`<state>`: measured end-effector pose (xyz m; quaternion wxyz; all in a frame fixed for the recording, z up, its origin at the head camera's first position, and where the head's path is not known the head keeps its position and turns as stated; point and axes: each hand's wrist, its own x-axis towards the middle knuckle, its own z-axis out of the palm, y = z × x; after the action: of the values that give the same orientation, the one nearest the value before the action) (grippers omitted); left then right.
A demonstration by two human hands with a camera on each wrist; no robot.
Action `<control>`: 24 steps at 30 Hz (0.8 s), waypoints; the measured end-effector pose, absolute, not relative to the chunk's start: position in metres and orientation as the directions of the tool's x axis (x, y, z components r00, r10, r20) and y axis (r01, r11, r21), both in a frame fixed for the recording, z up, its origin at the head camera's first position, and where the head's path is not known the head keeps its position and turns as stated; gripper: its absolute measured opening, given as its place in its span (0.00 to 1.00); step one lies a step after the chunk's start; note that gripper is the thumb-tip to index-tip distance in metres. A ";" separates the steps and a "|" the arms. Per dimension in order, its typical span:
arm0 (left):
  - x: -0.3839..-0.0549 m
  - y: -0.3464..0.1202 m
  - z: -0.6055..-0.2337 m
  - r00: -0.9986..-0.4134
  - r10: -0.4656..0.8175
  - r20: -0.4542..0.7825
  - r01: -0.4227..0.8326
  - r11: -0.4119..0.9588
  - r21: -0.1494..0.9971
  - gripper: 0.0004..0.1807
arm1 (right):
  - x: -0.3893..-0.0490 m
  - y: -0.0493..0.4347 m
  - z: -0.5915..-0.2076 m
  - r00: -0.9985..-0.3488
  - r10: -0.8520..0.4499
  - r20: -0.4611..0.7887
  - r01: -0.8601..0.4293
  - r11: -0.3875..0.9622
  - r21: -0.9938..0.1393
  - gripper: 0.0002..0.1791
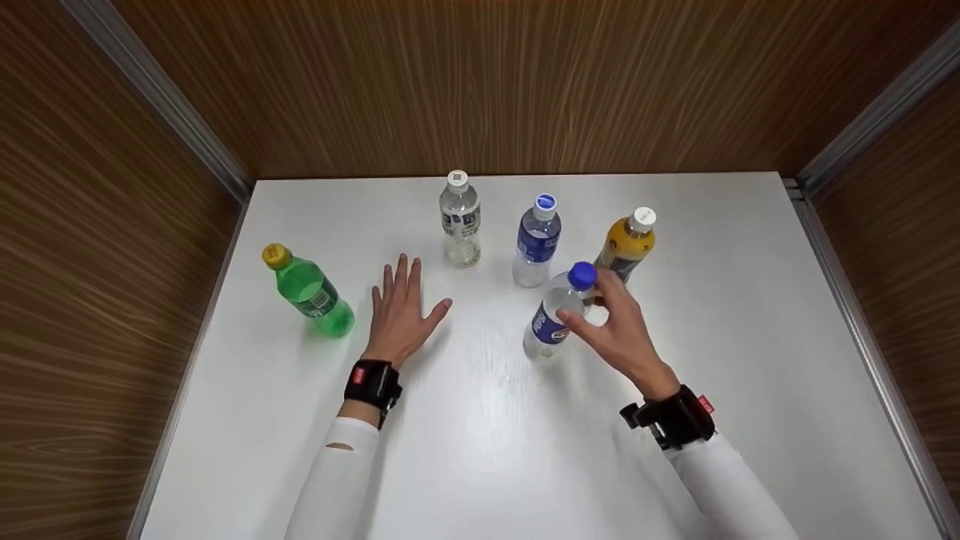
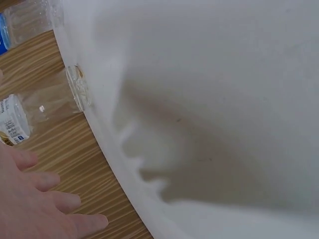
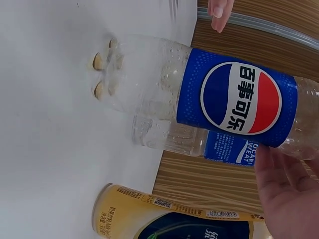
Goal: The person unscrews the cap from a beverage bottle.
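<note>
My right hand (image 1: 619, 330) holds an upright Pepsi bottle (image 1: 551, 319) near its shoulder, thumb on the near side and fingers behind. Blue capped, it stands on the table with its blue label (image 3: 237, 92) towards the right wrist camera. Behind it is a Pocari Sweat bottle (image 1: 536, 244), and a yellow drink bottle (image 1: 626, 244) with a white cap is just beyond my fingers. Fingers spread and straight, my left hand (image 1: 399, 319) is over the table, holding nothing. It lies between a green bottle (image 1: 316, 296) with a yellow cap and a clear bottle (image 1: 460, 221).
A white table (image 1: 457, 450) carries all the bottles. Wood-grain panels (image 1: 480, 82) rise at the back and both sides, with metal strips (image 1: 169, 97) along the corners.
</note>
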<state>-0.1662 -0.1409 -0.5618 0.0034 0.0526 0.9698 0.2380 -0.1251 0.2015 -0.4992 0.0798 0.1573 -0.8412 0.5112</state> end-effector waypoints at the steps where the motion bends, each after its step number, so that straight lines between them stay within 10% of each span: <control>1: -0.166 -0.141 -0.562 -0.994 0.103 0.022 0.102 0.881 0.461 0.52 | -0.125 0.202 -0.499 -0.943 -0.171 0.286 -0.332 0.422 -0.844 0.36; 24: -0.141 -0.105 -0.536 -0.890 0.304 0.340 0.437 0.782 0.445 0.51 | -0.129 0.199 -0.491 -0.984 -0.007 0.176 -0.174 0.193 -0.966 0.35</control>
<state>-0.1414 -0.1045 -0.5364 -0.1259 0.1980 0.9355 0.2643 -0.1289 0.1990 -0.4909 0.0660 0.0590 -0.7695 0.6325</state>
